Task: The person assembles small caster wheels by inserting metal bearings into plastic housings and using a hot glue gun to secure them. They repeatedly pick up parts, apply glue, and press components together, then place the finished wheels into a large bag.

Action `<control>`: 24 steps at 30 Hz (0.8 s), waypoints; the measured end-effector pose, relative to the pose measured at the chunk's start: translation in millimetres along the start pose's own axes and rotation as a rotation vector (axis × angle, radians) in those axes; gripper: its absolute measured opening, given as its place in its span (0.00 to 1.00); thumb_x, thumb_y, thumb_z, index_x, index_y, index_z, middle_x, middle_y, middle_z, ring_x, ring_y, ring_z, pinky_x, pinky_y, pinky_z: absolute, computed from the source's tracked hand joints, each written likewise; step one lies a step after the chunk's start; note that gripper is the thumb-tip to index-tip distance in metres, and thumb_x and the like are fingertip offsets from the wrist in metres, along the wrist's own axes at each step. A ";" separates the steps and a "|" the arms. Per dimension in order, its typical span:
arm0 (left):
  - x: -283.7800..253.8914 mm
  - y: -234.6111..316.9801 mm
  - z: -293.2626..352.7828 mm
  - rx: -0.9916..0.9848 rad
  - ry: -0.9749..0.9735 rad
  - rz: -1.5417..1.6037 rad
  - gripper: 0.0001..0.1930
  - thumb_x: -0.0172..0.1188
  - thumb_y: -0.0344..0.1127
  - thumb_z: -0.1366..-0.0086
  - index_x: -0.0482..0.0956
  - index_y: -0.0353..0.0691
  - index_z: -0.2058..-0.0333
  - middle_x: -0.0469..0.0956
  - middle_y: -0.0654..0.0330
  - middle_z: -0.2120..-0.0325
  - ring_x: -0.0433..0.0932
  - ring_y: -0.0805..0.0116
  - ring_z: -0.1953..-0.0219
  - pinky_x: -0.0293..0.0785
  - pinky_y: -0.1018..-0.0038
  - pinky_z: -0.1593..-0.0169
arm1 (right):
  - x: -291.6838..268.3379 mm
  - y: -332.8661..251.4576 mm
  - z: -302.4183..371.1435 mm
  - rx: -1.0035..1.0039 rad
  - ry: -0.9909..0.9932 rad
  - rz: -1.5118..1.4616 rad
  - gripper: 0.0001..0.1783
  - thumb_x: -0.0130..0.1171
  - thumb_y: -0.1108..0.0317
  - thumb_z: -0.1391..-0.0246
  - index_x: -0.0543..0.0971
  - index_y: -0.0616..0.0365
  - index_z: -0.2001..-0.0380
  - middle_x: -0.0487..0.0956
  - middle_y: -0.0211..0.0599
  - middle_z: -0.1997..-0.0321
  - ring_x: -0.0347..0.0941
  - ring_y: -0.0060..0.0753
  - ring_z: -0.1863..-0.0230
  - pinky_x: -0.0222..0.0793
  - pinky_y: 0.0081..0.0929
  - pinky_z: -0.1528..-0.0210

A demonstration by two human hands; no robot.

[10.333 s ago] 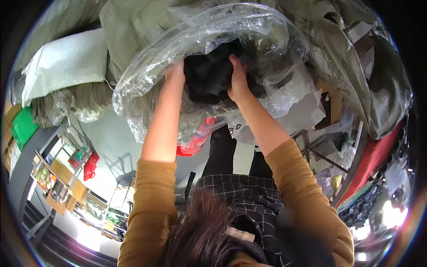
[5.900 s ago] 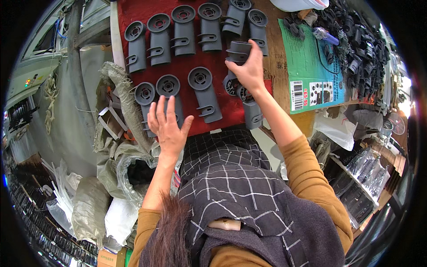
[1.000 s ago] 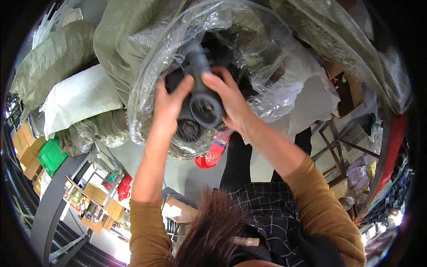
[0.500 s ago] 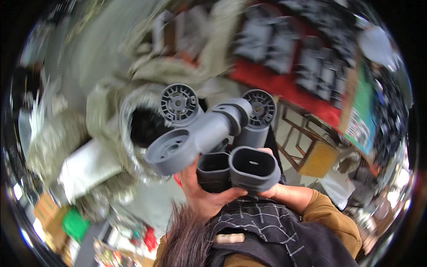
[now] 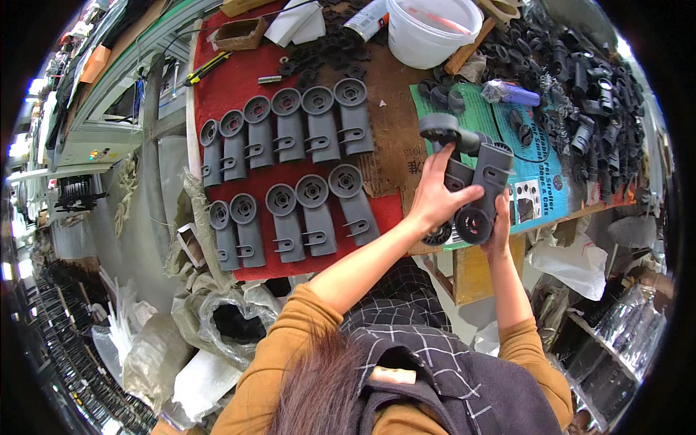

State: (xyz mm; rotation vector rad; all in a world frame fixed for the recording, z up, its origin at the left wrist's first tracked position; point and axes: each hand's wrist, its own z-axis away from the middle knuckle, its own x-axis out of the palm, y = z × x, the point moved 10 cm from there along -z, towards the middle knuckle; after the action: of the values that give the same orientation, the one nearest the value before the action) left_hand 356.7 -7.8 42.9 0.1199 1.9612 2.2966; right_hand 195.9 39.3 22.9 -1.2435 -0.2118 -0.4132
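Note:
Several dark grey plastic tube parts with round ends are bunched between my two hands, over the right side of the table. My left hand grips the bunch from the left, its thumb pointing across the tubes. On the right side, my right hand wraps the parts near a round socket end; most of its fingers are hidden behind them. Similar grey parts lie to the left in two rows, the far row and the near row, on a red cloth.
A white bucket stands at the back. Loose black parts are heaped at the far right. A yellow-black cutter lies at the far left, and a purple-blue packet on the printed cardboard. Plastic-lined sacks stand below the table.
The view has swung from the floor sacks to the table. Both hands have carried the bunched grey parts over the table's right side and turned them; they remain held.

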 end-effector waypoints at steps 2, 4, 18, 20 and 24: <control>8.2 -20.9 -15.3 -0.053 0.019 -0.017 0.46 0.71 0.44 0.49 0.58 0.39 0.35 0.62 0.45 0.40 0.63 0.49 0.37 0.61 0.63 0.35 | -11.4 2.1 -24.1 0.023 0.026 -0.019 0.27 0.52 0.58 0.37 0.63 0.55 0.39 0.74 0.39 0.47 0.76 0.33 0.51 0.76 0.32 0.49; 4.5 -36.8 -19.7 -0.090 0.040 -0.150 0.40 0.68 0.37 0.47 0.60 0.38 0.36 0.62 0.44 0.40 0.63 0.50 0.37 0.60 0.63 0.35 | -23.9 0.1 -37.1 -0.010 0.080 0.203 0.24 0.54 0.65 0.37 0.65 0.57 0.40 0.70 0.37 0.43 0.70 0.28 0.45 0.66 0.27 0.41; -95.9 -3.7 60.3 -0.341 0.443 0.582 0.26 0.60 0.25 0.38 0.59 0.44 0.45 0.67 0.60 0.51 0.73 0.65 0.52 0.76 0.60 0.50 | 50.7 5.4 72.0 0.106 0.128 0.359 0.08 0.57 0.66 0.38 0.75 0.61 0.65 0.77 0.33 0.65 0.71 0.22 0.65 0.68 0.20 0.60; -91.8 45.3 58.3 0.153 0.264 0.077 0.28 0.58 0.19 0.44 0.61 0.42 0.45 0.68 0.58 0.51 0.72 0.62 0.49 0.72 0.58 0.45 | 89.8 69.3 97.8 0.655 -0.096 -0.117 0.20 0.47 0.52 0.32 0.77 0.58 0.57 0.79 0.33 0.63 0.75 0.20 0.63 0.71 0.20 0.60; -26.3 47.4 100.9 0.490 -0.459 -0.510 0.28 0.69 0.25 0.54 0.74 0.44 0.52 0.70 0.56 0.48 0.69 0.56 0.40 0.60 0.51 0.34 | 101.1 98.4 87.0 0.817 -0.022 -0.622 0.23 0.53 0.51 0.35 0.71 0.58 0.47 0.77 0.32 0.54 0.74 0.22 0.57 0.73 0.24 0.59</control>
State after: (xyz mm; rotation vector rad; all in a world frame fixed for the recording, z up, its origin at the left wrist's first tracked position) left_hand 394.7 79.9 106.0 0.1511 1.9636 1.3163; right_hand 334.2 128.2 2.5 -0.3530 -0.7167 -0.7510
